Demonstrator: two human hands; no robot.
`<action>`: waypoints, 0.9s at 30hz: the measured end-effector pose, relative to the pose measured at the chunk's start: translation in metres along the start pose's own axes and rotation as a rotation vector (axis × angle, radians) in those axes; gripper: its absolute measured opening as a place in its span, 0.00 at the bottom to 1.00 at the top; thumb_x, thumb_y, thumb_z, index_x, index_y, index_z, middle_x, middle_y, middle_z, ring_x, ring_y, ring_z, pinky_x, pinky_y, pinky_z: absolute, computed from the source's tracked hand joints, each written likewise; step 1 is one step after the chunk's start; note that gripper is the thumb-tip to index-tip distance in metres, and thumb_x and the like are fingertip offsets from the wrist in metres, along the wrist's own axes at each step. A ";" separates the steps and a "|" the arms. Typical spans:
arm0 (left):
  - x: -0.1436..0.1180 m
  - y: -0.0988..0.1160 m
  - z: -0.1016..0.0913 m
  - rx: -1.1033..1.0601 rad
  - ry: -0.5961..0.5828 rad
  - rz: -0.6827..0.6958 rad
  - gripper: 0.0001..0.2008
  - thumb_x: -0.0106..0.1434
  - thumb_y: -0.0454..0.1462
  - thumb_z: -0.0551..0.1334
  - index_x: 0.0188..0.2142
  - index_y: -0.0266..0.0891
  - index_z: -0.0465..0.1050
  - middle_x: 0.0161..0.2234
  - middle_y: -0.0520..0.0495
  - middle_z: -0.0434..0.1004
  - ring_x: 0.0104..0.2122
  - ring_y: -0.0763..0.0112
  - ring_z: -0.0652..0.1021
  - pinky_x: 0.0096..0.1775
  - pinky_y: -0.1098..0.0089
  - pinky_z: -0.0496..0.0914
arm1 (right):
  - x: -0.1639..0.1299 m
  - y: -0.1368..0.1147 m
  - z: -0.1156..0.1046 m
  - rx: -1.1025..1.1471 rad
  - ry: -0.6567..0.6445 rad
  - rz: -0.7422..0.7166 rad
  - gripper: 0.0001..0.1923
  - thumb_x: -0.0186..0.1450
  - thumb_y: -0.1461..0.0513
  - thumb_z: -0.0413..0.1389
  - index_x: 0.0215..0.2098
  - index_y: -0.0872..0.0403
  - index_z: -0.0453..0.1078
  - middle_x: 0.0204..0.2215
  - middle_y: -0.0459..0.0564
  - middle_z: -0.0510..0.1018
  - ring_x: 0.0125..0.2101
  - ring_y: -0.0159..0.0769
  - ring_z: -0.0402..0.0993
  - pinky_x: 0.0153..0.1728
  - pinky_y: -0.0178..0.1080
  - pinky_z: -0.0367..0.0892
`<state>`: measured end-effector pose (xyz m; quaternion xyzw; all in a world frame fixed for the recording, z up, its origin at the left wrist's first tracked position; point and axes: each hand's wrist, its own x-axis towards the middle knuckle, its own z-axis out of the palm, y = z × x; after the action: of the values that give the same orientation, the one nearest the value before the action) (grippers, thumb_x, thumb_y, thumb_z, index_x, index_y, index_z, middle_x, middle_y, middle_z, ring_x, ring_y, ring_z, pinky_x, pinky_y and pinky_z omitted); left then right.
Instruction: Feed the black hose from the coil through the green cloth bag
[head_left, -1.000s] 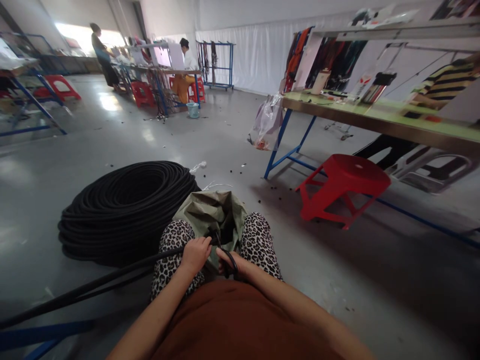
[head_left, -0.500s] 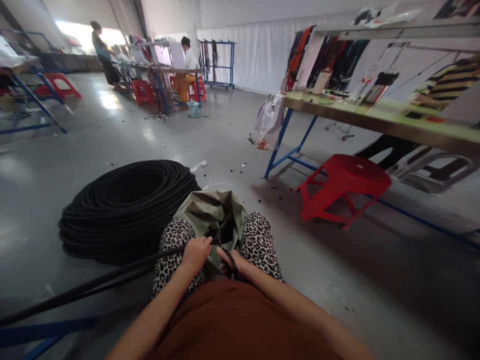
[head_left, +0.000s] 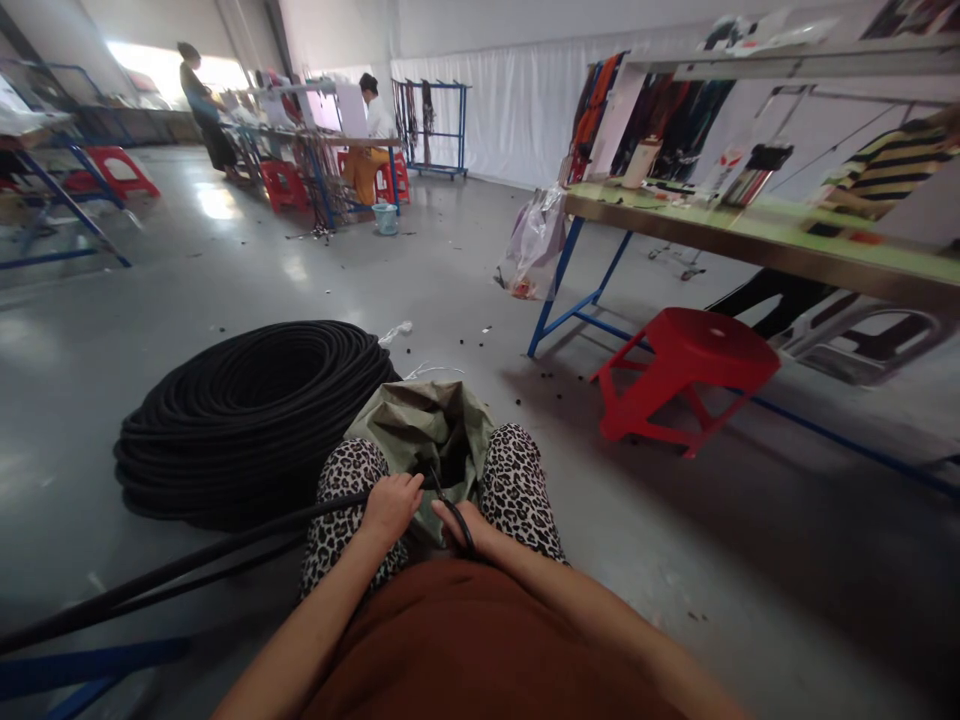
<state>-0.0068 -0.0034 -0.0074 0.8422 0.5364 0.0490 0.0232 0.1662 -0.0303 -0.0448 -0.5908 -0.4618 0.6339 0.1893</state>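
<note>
My left hand [head_left: 394,508] is closed around a thick black cord [head_left: 285,522], close to its end. The cord runs over my left knee and off to the lower left. My right hand [head_left: 469,528] grips black-handled scissors [head_left: 459,520], whose blades point at the cord just beyond my left fingers. Whether the blades touch the cord I cannot make out. Both hands are above an open olive-green sack [head_left: 397,410] between my knees; its inside is dark. A large coil of black cord [head_left: 180,440] lies on the floor to the left.
A red stool [head_left: 690,360] stands right of me, by a green-topped worktable [head_left: 750,225] with blue legs. A plastic bag [head_left: 534,240] hangs from its corner. Small black bits are scattered on the floor. A blue metal bar [head_left: 90,665] is at lower left. Other people work at tables further off.
The scissors and my right fingers have shifted very slightly. My left hand keeps its hold on the cord in the same place.
</note>
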 end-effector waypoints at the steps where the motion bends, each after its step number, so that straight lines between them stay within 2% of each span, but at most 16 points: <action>1: 0.000 0.000 0.000 -0.001 0.000 0.000 0.13 0.66 0.36 0.54 0.46 0.41 0.74 0.37 0.44 0.80 0.38 0.64 0.77 0.40 0.65 0.66 | -0.001 -0.001 0.000 -0.053 -0.001 -0.020 0.30 0.69 0.47 0.50 0.15 0.55 0.65 0.10 0.47 0.64 0.18 0.34 0.66 0.24 0.35 0.61; 3: 0.000 0.001 0.000 0.000 -0.001 0.001 0.13 0.66 0.36 0.54 0.46 0.41 0.74 0.37 0.44 0.80 0.38 0.63 0.77 0.40 0.65 0.66 | -0.002 -0.002 0.000 -0.156 0.018 -0.041 0.31 0.71 0.48 0.47 0.14 0.54 0.64 0.11 0.48 0.64 0.18 0.35 0.66 0.25 0.35 0.61; 7: 0.000 0.001 0.001 0.002 0.003 -0.005 0.13 0.66 0.36 0.54 0.46 0.41 0.74 0.37 0.44 0.80 0.38 0.62 0.78 0.40 0.64 0.67 | 0.000 0.000 0.002 -0.189 0.033 -0.045 0.31 0.72 0.51 0.45 0.13 0.54 0.62 0.12 0.48 0.65 0.17 0.33 0.65 0.24 0.34 0.61; 16: 0.002 0.000 0.000 -0.004 -0.023 -0.017 0.14 0.66 0.37 0.54 0.47 0.41 0.74 0.38 0.43 0.80 0.39 0.62 0.78 0.40 0.64 0.67 | 0.007 0.007 0.003 -0.162 0.057 -0.022 0.28 0.68 0.49 0.52 0.14 0.54 0.62 0.12 0.46 0.63 0.17 0.32 0.63 0.23 0.33 0.60; 27: 0.002 0.000 0.001 0.037 -0.056 0.034 0.13 0.66 0.36 0.55 0.47 0.39 0.74 0.38 0.43 0.80 0.40 0.60 0.78 0.41 0.63 0.67 | 0.008 0.012 -0.002 -0.203 0.051 -0.028 0.28 0.67 0.50 0.54 0.13 0.54 0.61 0.11 0.45 0.62 0.18 0.32 0.63 0.22 0.32 0.58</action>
<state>-0.0057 -0.0011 -0.0081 0.8525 0.5221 0.0158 0.0216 0.1698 -0.0293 -0.0593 -0.6164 -0.5269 0.5658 0.1492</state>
